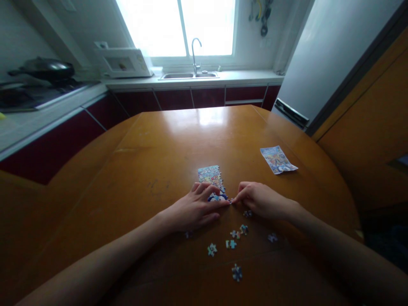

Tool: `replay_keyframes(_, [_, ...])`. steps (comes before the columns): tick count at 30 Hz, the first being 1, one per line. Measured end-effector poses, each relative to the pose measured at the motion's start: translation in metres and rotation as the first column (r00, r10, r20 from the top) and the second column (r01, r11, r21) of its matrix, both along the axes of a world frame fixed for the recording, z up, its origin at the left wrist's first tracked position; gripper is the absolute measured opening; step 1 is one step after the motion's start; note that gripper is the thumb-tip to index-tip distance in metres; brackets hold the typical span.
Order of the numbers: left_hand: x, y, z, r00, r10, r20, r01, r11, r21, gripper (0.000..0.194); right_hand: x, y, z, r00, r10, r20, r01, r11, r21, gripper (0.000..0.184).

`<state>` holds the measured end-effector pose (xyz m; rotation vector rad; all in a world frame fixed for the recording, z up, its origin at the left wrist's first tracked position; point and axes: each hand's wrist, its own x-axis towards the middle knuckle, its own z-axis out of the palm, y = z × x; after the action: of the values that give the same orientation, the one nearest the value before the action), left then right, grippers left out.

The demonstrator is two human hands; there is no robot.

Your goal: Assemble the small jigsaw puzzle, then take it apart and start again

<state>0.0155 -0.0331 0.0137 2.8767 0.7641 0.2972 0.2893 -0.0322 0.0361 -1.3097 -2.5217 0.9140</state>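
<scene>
A partly joined jigsaw puzzle [209, 173] lies on the table, its right side ragged. Across its lower part rests my left hand [199, 205], fingers stretched out and the index finger reaching the lower right corner. At that corner my right hand [251, 197] is closed, its fingertips on a small puzzle piece [231, 200] that touches the puzzle's edge. The fingers partly hide this piece. Loose pieces lie nearer to me, among them a light blue piece [231, 244], a greenish piece [212, 249] and a dark blue piece [236, 272].
A creased printed picture sheet [278, 160] lies to the right on the wooden table [159, 144]. Beyond the table are a counter with a sink [177, 76], a microwave [126, 62] and a pan [47, 68] on the stove. A fridge [331, 55] stands at the right.
</scene>
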Motion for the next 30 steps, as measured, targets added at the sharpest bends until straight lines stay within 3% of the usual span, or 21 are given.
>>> replay_keyframes(10, [-0.001,0.001,-0.001,1.0,-0.021,0.021,0.021,1.0,-0.009,0.046,0.007,0.0,0.007,0.996,-0.07,-0.059,0.075,0.992,0.098,0.027])
replay_keyframes(15, [-0.001,0.001,0.001,1.0,-0.02,-0.006,0.02,1.0,-0.008,0.045,-0.001,-0.006,0.003,0.998,0.049,-0.036,-0.044,0.992,0.118,0.03])
replay_keyframes(19, [-0.001,0.002,0.002,1.0,-0.024,-0.008,0.024,1.0,0.007,0.045,-0.007,-0.008,0.0,0.999,0.049,0.01,-0.05,0.988,0.144,0.028])
replay_keyframes(30, [-0.003,0.004,-0.004,0.999,-0.028,0.046,0.026,0.999,0.04,0.039,-0.006,-0.001,-0.008,0.994,-0.006,-0.106,0.012,0.998,0.054,0.034])
